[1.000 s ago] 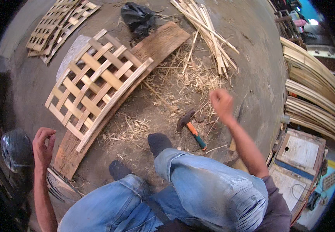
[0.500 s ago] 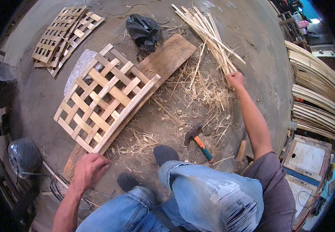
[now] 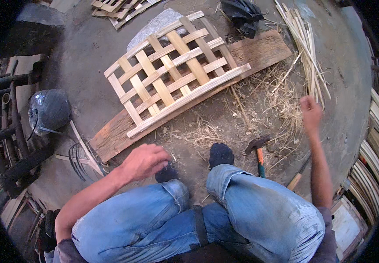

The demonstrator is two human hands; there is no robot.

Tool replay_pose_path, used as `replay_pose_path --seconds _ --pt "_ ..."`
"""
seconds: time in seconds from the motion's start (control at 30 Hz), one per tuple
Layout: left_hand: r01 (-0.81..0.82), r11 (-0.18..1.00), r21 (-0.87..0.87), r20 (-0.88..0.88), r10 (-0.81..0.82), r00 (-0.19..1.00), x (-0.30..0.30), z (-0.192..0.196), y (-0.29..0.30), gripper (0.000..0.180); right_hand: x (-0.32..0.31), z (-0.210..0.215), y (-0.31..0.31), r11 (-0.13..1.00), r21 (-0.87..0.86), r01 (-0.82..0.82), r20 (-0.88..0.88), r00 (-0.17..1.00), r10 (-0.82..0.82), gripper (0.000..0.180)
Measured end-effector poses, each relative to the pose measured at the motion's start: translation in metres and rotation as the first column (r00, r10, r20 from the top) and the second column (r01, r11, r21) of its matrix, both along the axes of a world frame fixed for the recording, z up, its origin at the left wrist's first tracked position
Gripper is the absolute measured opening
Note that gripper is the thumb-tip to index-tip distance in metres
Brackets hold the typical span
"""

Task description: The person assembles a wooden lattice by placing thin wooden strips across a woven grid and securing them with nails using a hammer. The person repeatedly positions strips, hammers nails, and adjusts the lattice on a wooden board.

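A woven lattice panel of flat pale wooden strips (image 3: 192,59) lies tilted, partly on a rough wooden plank (image 3: 264,51) and partly against a pale stone (image 3: 156,27). My left hand (image 3: 145,161) hovers below the panel's near corner, touching nothing, its fingers loosely bent and a little apart. At the right, my right hand (image 3: 311,115) is closed beside the lower ends of a bundle of thin wooden strips (image 3: 306,52). What its fingers hold, if anything, is hidden. A hammer (image 3: 260,161) with an orange and teal handle rests near my foot.
Wood shavings (image 3: 281,105) litter the floor. A wooden-handled tool (image 3: 294,181) lies by my right knee. Black plastic (image 3: 244,16) sits beyond the plank, with more lattice panels (image 3: 126,9) at the far left. A plastic-wrapped roll (image 3: 49,111) stands at left; curved strips (image 3: 366,173) are stacked at right.
The whole view has swung to the right, so the panel and hammer sit differently in it. My right hand has drawn back slightly from the strips; my left has moved away from the panel's corner.
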State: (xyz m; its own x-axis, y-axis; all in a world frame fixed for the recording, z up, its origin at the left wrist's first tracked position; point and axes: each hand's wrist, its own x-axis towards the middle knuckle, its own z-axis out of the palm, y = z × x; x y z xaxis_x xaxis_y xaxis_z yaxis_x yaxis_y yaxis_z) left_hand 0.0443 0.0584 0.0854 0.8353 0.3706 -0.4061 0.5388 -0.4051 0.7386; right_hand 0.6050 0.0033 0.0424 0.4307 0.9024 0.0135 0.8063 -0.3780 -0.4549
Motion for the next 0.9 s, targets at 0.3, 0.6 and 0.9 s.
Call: replay_pose_path --seconds 0.3,0.6,0.9 --pt "0.007 1.0 -0.02 -0.049 -0.008 0.999 0.008 0.003 -0.007 0.018 -0.101 0.019 0.14 0.931 0.312 -0.189 -0.054 0.975 0.216 0.018" --pt "-0.043 0.998 0.041 -0.029 0.044 0.999 0.021 0.016 -0.001 0.017 -0.108 0.018 0.268 0.773 -0.442 -0.455 0.535 0.558 0.635 0.015" --pt "-0.092 0.994 -0.063 -0.134 0.083 0.987 -0.01 0.007 -0.032 0.017 -0.129 0.005 0.276 0.715 -0.521 -0.467 0.544 0.464 0.699 0.016"
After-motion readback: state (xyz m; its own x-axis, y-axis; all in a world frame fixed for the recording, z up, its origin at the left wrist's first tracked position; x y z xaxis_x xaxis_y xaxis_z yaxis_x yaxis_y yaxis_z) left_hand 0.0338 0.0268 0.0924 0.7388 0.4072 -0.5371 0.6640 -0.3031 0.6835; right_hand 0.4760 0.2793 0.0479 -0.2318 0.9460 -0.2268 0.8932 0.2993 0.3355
